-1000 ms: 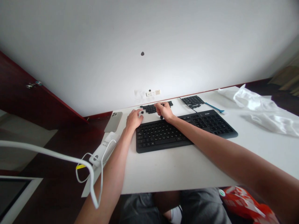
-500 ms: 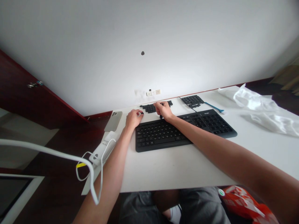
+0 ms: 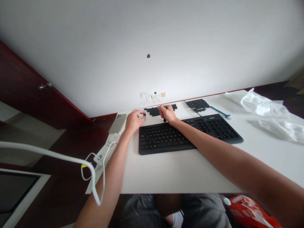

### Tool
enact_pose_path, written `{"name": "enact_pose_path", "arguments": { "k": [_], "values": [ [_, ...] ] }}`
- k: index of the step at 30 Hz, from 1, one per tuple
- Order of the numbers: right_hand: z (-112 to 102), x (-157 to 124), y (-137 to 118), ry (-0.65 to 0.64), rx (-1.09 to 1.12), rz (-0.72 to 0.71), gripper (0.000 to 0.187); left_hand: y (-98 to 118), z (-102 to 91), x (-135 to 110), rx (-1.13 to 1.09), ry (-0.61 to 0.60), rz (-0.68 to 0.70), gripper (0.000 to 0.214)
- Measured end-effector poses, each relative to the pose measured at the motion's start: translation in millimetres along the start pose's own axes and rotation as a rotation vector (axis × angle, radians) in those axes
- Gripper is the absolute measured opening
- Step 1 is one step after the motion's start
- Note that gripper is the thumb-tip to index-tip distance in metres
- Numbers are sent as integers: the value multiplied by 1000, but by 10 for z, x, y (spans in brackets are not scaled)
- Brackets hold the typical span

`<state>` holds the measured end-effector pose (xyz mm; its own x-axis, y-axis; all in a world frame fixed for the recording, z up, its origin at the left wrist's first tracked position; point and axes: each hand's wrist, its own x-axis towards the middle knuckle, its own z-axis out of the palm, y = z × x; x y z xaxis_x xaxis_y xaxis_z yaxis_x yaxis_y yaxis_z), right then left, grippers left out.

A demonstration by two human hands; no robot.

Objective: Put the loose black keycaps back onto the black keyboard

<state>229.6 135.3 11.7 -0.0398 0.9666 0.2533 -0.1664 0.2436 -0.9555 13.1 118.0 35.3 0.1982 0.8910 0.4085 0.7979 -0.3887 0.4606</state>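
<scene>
A black keyboard (image 3: 187, 133) lies across the white table (image 3: 180, 171). Behind it sits a row of loose black keycaps (image 3: 153, 110). My left hand (image 3: 132, 121) hovers at the keyboard's far left corner, thumb and forefinger pinched on a small black keycap (image 3: 144, 115). My right hand (image 3: 168, 113) rests curled over the loose keycaps just behind the keyboard's top edge, fingers bent down onto them; what they grip is hidden. One stray keycap (image 3: 164, 120) lies by that hand.
A second group of keycaps (image 3: 197, 104) and a blue tool (image 3: 218, 111) lie behind the keyboard on the right. A phone (image 3: 118, 123) and a white charger with its cable (image 3: 104, 153) sit at the left edge. Crumpled white plastic (image 3: 268, 110) lies far right.
My left hand has lifted slightly, now pinching a single keycap clear of the table. My right hand stays on the loose keycaps. The view has shifted a little to the left.
</scene>
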Motion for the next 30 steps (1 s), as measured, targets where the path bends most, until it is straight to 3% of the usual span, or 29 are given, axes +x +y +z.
{"name": "enact_pose_path", "arguments": {
  "k": [7, 13, 19, 30],
  "values": [
    [-11, 3, 8, -2, 3, -4, 42, 103, -244, -115, -66, -77, 26, 21],
    [-10, 14, 13, -6, 10, 6, 42, 16, -272, -272, -184, -219, 10, 26],
    [-13, 21, 19, -4, 1, -6, 41, 75, -329, -282, -241, -345, 57, 23],
    [-11, -6, -16, 3, 11, 18, 40, 17, -294, -317, -196, -463, -7, 25]
  ]
}}
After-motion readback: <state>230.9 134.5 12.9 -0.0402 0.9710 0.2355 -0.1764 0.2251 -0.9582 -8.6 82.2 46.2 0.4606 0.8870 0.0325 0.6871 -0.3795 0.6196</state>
